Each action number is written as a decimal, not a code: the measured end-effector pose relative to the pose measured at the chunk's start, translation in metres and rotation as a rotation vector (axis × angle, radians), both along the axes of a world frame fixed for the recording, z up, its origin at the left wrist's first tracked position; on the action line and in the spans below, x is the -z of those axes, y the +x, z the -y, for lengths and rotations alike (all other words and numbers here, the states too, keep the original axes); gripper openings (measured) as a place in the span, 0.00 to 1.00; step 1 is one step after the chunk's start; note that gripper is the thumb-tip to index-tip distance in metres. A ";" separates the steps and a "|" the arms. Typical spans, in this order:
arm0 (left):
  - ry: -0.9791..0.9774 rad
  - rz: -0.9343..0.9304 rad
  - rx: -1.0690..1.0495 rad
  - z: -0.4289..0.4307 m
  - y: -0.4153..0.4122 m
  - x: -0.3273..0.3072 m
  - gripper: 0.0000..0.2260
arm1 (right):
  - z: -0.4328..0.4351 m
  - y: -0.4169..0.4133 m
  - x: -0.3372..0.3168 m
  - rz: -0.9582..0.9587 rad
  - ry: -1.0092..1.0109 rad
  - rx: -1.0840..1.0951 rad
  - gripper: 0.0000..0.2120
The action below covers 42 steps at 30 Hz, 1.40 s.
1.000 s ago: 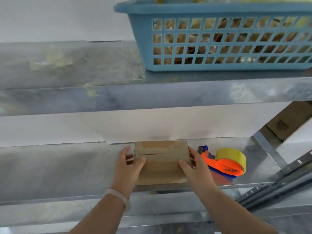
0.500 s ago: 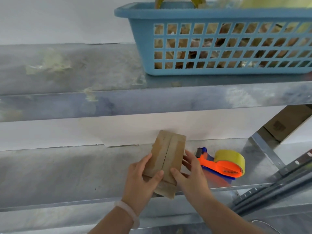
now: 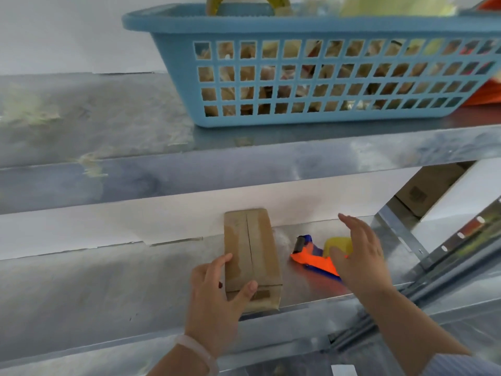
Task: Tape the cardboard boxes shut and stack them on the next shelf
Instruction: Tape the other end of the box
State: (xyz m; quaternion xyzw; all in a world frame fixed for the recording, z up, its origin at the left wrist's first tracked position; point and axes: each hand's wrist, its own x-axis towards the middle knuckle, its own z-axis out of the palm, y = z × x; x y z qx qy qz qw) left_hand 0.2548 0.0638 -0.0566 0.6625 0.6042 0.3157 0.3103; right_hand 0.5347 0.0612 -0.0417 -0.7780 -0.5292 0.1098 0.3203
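Left hand (image 3: 214, 297) gripping cardboard box (image 3: 250, 256), long axis running toward wall (image 3: 162, 221)

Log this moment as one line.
left hand: holds cardboard box on lower shelf | right hand: open, over tape dispenser

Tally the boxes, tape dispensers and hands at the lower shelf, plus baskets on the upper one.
Box: 1
Tape dispenser: 1
Hands: 2, left hand and right hand
Basket: 1
Total: 5
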 end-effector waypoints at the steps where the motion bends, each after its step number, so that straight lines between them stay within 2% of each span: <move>1: 0.089 -0.039 -0.017 0.001 0.001 -0.005 0.27 | 0.001 0.014 0.003 -0.007 -0.162 0.020 0.33; 3: 0.342 -0.041 0.008 0.003 0.008 -0.022 0.22 | 0.005 0.032 0.010 -0.046 -0.358 -0.003 0.34; 5: 0.469 0.058 0.154 0.005 0.023 -0.038 0.18 | 0.011 0.036 0.016 -0.045 -0.330 -0.041 0.31; 6: 0.431 0.136 0.260 0.008 0.035 -0.044 0.15 | 0.015 0.035 0.018 -0.013 -0.288 -0.054 0.30; 7: 0.306 0.213 0.351 0.012 0.050 -0.049 0.13 | 0.020 0.031 0.020 0.029 -0.242 -0.062 0.29; 9: -0.125 0.346 0.430 0.020 0.085 -0.054 0.11 | 0.031 0.021 0.026 0.090 -0.126 -0.074 0.30; 11: -0.573 0.528 0.324 0.023 0.119 -0.045 0.07 | 0.042 0.011 0.032 0.124 -0.015 -0.077 0.30; 12: -0.733 0.612 0.246 0.023 0.132 -0.039 0.05 | 0.046 0.007 0.033 0.135 0.021 -0.068 0.31; 14: -0.986 0.788 0.112 0.017 0.154 -0.027 0.10 | 0.052 0.002 0.033 0.163 0.065 -0.071 0.33; 15: -1.067 0.866 0.070 0.015 0.162 -0.022 0.13 | 0.055 0.000 0.032 0.173 0.069 -0.081 0.34; 17: -1.101 0.945 0.029 0.011 0.173 -0.012 0.17 | 0.060 -0.004 0.030 0.175 0.059 -0.112 0.36; 21: -1.001 0.919 0.031 0.007 0.181 -0.001 0.16 | 0.072 -0.001 0.032 0.116 0.041 -0.151 0.36; 23: -0.962 0.896 0.079 0.006 0.177 0.000 0.14 | 0.078 0.004 0.031 0.053 0.053 -0.165 0.32; 25: -0.933 0.852 0.149 0.006 0.173 -0.002 0.14 | 0.083 0.008 0.026 -0.105 0.094 -0.129 0.23; 27: -0.911 0.849 0.227 0.008 0.169 -0.006 0.19 | 0.082 0.015 0.017 -0.355 0.159 0.066 0.16; 29: -0.914 0.887 0.292 0.011 0.161 -0.012 0.22 | 0.078 0.024 0.006 -0.663 0.096 0.215 0.14; 30: -0.931 0.919 0.328 0.012 0.157 -0.014 0.23 | 0.075 0.027 -0.001 -0.882 0.022 0.275 0.16; 33: -0.972 1.030 0.431 0.015 0.145 -0.026 0.25 | 0.070 0.039 -0.003 -1.452 -0.153 0.140 0.17; 35: -0.953 1.106 0.474 0.014 0.138 -0.034 0.27 | 0.071 0.030 -0.013 -1.726 -0.155 -0.004 0.19; 38: -0.853 1.049 0.521 0.012 0.129 -0.045 0.23 | 0.065 0.020 -0.024 -1.843 -0.083 -0.145 0.21; 40: -0.834 0.971 0.498 0.010 0.121 -0.048 0.25 | 0.063 0.012 -0.032 -1.851 -0.051 -0.234 0.23; 42: -0.841 0.975 0.472 0.009 0.112 -0.050 0.26 | 0.061 0.006 -0.035 -1.868 -0.042 -0.265 0.28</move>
